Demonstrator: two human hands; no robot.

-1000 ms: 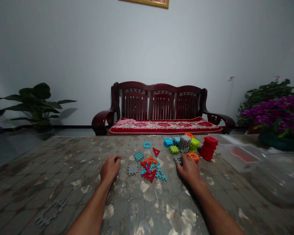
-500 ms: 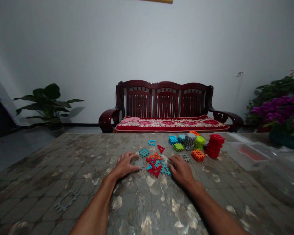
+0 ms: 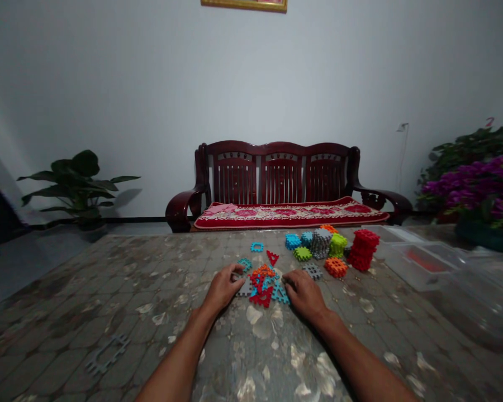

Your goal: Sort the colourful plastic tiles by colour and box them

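A pile of flat interlocking pieces (image 3: 262,282) in red, orange and teal lies on the table between my hands. My left hand (image 3: 223,288) is at the pile's left side, its curled fingers pinching a grey square piece (image 3: 245,288). My right hand (image 3: 304,294) is at the pile's right side, next to a teal triangle (image 3: 280,293). Its fingers are bent down and their tips are hidden. A grey flat piece (image 3: 313,271) lies just beyond the right hand.
Behind the pile stand stacks of pieces: blue (image 3: 292,241), grey (image 3: 319,243), green (image 3: 338,244) and red (image 3: 362,249). Clear plastic boxes (image 3: 414,259) are at the right. A grey frame piece (image 3: 104,354) lies near left. A wooden bench (image 3: 280,187) stands beyond the table.
Both hands have moved inward to the pile. The left hand has brought the grey square piece from the left up against the pile. The right hand has left the grey flat piece.
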